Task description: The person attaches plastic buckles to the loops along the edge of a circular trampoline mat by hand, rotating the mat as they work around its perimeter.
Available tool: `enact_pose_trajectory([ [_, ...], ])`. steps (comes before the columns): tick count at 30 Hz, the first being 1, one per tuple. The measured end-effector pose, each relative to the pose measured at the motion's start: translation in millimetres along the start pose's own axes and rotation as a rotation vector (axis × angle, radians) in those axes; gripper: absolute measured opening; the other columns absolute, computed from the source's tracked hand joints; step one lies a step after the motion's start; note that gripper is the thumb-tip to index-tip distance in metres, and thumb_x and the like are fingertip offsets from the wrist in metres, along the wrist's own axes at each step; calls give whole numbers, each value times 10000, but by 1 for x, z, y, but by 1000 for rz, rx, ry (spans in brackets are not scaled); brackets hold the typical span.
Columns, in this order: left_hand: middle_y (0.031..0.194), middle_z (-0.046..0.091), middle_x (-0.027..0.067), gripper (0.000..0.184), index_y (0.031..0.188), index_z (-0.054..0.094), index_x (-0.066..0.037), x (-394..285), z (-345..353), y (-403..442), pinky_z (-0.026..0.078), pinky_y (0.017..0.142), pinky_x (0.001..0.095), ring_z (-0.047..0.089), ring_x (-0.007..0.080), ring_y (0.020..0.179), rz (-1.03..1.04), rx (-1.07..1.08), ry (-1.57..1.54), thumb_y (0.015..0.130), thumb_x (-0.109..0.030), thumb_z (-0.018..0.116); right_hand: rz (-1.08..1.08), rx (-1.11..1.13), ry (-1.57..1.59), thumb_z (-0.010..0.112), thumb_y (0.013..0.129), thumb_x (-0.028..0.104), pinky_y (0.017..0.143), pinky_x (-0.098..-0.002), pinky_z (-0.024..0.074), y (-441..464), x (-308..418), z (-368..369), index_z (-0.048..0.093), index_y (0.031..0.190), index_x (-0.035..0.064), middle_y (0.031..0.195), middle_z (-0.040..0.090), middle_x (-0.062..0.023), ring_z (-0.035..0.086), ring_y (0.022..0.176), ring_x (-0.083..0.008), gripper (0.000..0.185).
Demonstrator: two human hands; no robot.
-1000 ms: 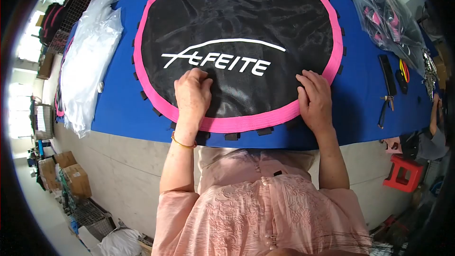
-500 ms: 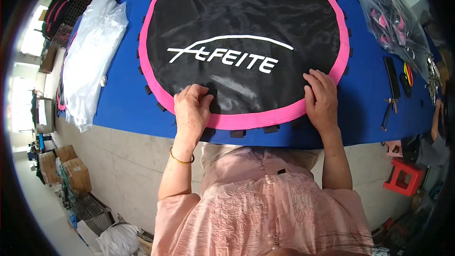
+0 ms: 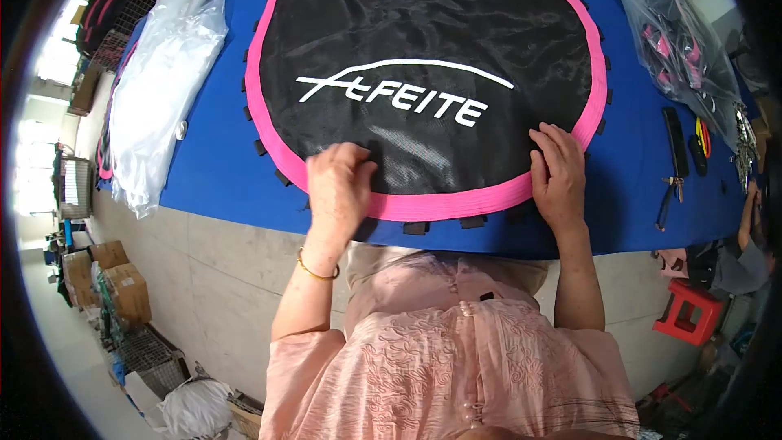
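A round black mesh mat (image 3: 440,24) with a pink border (image 3: 456,202) and white lettering lies flat on the blue table cover (image 3: 220,187). Dark tabs stick out around its rim. My left hand (image 3: 340,187) is at the mat's near left edge, its fingers curled and pressed together; whether fabric is pinched between them is hidden. On the near right edge rests my right hand (image 3: 560,167), fingers apart over the pink border and the black mesh, holding nothing.
Clear plastic bags (image 3: 163,90) lie at the left. At the right are a plastic bag with pink pieces (image 3: 676,41), a black strip-shaped object (image 3: 675,140), keys (image 3: 673,183) and small metal parts (image 3: 744,147). A red stool (image 3: 690,312) stands on the floor.
The mat and table have shifted slightly right in view. My left hand has moved down from beside the lettering to the near border. My right hand stays at the right edge.
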State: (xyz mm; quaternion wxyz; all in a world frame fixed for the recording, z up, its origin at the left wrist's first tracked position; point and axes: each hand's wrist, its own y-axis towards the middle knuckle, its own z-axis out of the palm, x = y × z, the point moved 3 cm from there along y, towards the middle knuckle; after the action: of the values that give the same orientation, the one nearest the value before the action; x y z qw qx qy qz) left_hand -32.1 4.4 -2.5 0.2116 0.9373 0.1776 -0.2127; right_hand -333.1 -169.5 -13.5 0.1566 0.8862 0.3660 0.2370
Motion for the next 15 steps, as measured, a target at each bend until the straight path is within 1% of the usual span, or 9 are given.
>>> enact_pose_trajectory([
  [3,915,706,108,173,948,703,-74,31,-13,10,467,857,454,674,339,934,-78,-46,107,805,-82,801,2,2,-13,639,1026,112,1162,-477,457,-1,0,0,728,1282,71,1374,677,-120,608,1315,-339,274],
  [5,902,703,110,153,947,698,-70,44,-21,16,464,858,455,670,336,915,-108,-81,201,829,-80,794,1,-1,-41,635,1036,122,1164,-474,461,-2,0,1,728,1288,73,1380,672,-117,608,1319,-331,273],
  [8,908,713,119,140,952,702,-59,51,-23,19,465,871,448,677,343,919,-154,-99,193,842,-76,787,5,5,-45,630,1043,130,1165,-471,465,-2,0,0,727,1294,76,1385,668,-115,608,1319,-326,274],
  [9,914,720,120,140,953,705,-54,53,-21,19,467,875,444,681,342,924,-180,-88,130,841,-72,789,5,5,-47,630,1043,130,1165,-471,465,-1,0,0,727,1294,76,1385,668,-115,608,1319,-326,274],
  [10,920,726,122,140,954,709,-50,54,-20,18,468,879,440,685,341,929,-205,-76,67,841,-68,790,11,12,-35,633,1037,131,1177,-496,449,-1,0,0,723,1295,70,1378,670,-126,607,1322,-332,280],
  [11,920,726,122,140,954,709,-50,52,-19,16,468,879,440,685,341,929,-205,-75,67,841,-68,790,15,20,-23,636,1031,132,1190,-520,433,-1,-1,1,719,1296,64,1372,671,-137,606,1324,-338,286],
  [13,935,734,119,152,953,713,-50,42,-14,10,470,878,438,688,337,932,-226,-14,-59,830,-66,801,14,18,-20,636,1031,131,1190,-520,433,-1,0,1,719,1297,64,1373,671,-137,607,1323,-339,287],
  [15,922,731,116,155,942,711,-48,33,-15,7,472,870,438,689,337,921,-209,-15,-51,823,-65,809,12,18,-19,635,1031,131,1189,-520,434,-1,-1,1,718,1297,64,1375,670,-136,607,1323,-340,287],
])
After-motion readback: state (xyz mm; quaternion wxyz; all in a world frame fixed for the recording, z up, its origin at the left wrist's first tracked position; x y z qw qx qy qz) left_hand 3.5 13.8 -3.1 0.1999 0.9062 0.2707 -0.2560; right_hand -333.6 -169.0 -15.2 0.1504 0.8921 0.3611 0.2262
